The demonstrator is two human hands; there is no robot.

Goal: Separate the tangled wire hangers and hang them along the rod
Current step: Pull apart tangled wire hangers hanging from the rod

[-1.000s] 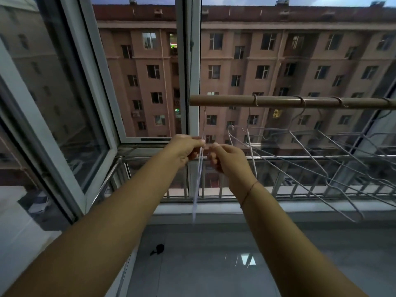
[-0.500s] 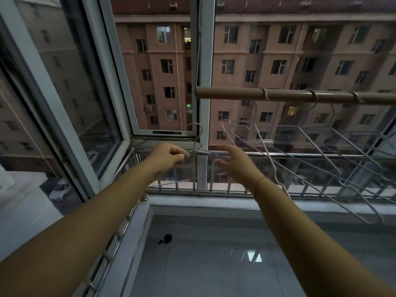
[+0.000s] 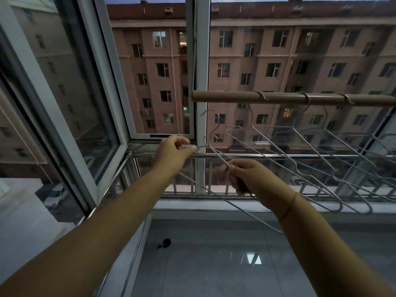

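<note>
By the window (image 3: pixel 201 61), below the rod (image 3: pixel 289 99), outstretched left hand (image 3: pixel 173 150) and right hand (image 3: pixel 246 176) both pinching hanger wire (image 3: pixel 219 156).

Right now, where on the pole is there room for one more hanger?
The bare stretch of the rod between its left tip and the first hook. Rightward it is crowded: hooks and hung hangers overlap.
</note>
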